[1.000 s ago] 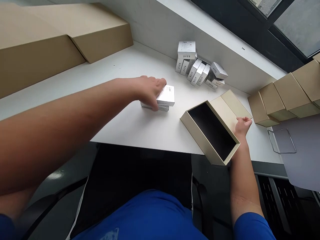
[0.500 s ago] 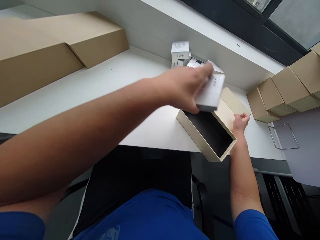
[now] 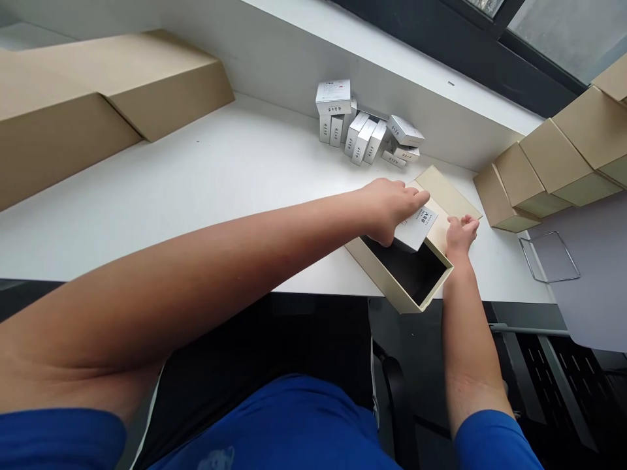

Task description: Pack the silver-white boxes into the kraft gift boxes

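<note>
My left hand (image 3: 396, 207) is closed around a small white carton (image 3: 418, 228) with dark printed characters on its face. It holds the carton tilted over the opening of a long beige box (image 3: 379, 274), whose dark inside shows below. The far end of that opening is hidden behind my hand. The box's hinged lid (image 3: 443, 186) lies folded back to the right. My right hand (image 3: 462, 235) is at the lid's right edge, its fingers curled on it.
Several white cartons (image 3: 362, 140) stand and lie in a group against the back panel. Large brown boxes (image 3: 171, 85) fill the left side of the white table (image 3: 196, 176). More brown boxes (image 3: 531, 176) line the right, near a wire frame (image 3: 551, 258).
My left hand has brought the white carton down and nearer to the beige box's opening, uncovering the carton group behind. My right hand stays at the lid edge.
</note>
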The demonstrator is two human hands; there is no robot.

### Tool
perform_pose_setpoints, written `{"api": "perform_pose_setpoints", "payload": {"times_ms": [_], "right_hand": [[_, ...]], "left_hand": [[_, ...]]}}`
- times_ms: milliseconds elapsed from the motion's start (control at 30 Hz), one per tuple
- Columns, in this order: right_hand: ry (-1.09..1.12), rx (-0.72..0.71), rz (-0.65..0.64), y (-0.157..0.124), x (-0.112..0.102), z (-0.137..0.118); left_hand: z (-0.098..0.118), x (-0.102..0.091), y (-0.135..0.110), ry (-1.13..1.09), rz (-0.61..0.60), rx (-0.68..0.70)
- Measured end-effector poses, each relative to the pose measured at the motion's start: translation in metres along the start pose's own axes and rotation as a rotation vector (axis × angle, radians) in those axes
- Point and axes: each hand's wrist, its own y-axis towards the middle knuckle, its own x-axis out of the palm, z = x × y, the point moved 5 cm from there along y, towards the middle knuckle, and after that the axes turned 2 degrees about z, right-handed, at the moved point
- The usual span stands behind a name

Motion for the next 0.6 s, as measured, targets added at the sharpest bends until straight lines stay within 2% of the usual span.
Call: {"api": "perform_pose_setpoints", "payload": {"times_ms": [167,267,400,500,600], "right_hand": [[0.001,-0.001,-0.011,0.001,0.001,0.001],[0.005,-0.013,-0.017,0.001,0.001,0.001],[0.017,-0.022,-0.008,0.003,0.003,0.003],[0.027,-0.023,0.017,0.004,0.004,0.005],[0.029,-0.028,0.042,0.004,0.004,0.005]], "left_hand": [[-0.004,0.009,-0.009,-0.047,-0.054,0.025],[-0.011,0.014,-0.013,-0.075,-0.134,-0.044],[-0.022,0.03,-0.006,-0.098,-0.239,-0.099],[-0.026,0.038,0.001,-0.1,-0.27,-0.074],[-0.024,0.042,0.003,-0.138,-0.284,-0.109]]}}
